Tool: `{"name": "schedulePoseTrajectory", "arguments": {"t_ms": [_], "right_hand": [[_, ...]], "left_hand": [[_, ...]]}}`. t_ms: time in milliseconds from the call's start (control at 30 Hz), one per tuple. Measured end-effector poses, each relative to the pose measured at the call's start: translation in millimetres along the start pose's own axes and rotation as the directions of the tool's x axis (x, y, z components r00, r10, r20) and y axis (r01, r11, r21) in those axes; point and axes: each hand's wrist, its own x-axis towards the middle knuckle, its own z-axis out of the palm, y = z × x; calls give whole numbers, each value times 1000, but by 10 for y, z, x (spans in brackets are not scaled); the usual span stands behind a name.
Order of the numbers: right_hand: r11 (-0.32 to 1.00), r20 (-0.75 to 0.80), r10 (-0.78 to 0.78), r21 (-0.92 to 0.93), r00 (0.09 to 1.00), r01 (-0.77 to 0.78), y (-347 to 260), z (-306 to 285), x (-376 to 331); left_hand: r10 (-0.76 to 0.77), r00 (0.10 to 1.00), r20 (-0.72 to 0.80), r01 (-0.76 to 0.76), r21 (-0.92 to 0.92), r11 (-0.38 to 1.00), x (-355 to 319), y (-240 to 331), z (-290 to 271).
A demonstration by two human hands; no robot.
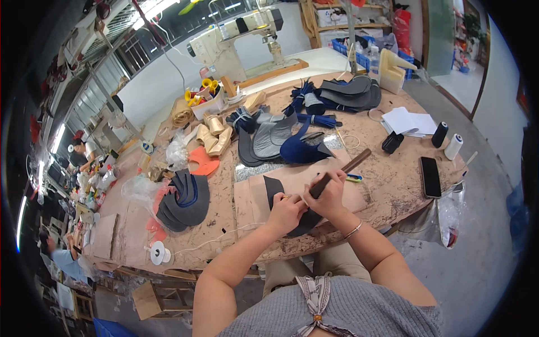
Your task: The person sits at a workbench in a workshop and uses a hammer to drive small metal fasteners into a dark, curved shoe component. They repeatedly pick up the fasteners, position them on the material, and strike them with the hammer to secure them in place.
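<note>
Pressing dark leather piece [287, 209] flat near table's [393, 185] front edge with closed left hand [285, 212], right hand [327, 196] gripping brown-handled tool [342, 171]; steady guiding needed next.

A worn, brown-topped workbench [387, 185] is seen, its surface scuffed and stained. A dark grey curved leather piece [275, 191] is laid flat on a tan board near the front edge. A stack of dark grey cut pieces [185, 199] is placed to the left, a white thread spool [157, 253] near the front. A black phone [431, 176] is set at right, beside black and white thread cones. White papers [407, 121] are found further back.
</note>
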Motion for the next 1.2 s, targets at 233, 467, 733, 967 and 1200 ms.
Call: {"name": "schedulePoseTrajectory", "arguments": {"t_ms": [233,467,733,967,1200], "right_hand": [[995,70,-86,-40,994,89,79,-56,92],[998,202,2,64,979,-15,258,53,-25],[997,89,-67,44,994,63,-44,-31,92],[977,2,-208,-52,978,208,-115,-118,248],[995,196,-96,13,976,95,194,42,105]], "left_hand": [[-138,990,-34,135,-71,988,-88,35,55],[-117,990,-76,117,-1,993,-91,87,24],[-24,999,-36,25,25,999,-103,-42,13],[-260,954,-147,257,-35,966,-214,164,175],[-175,970,-167,166,-69,984,-225,83,136]]}}
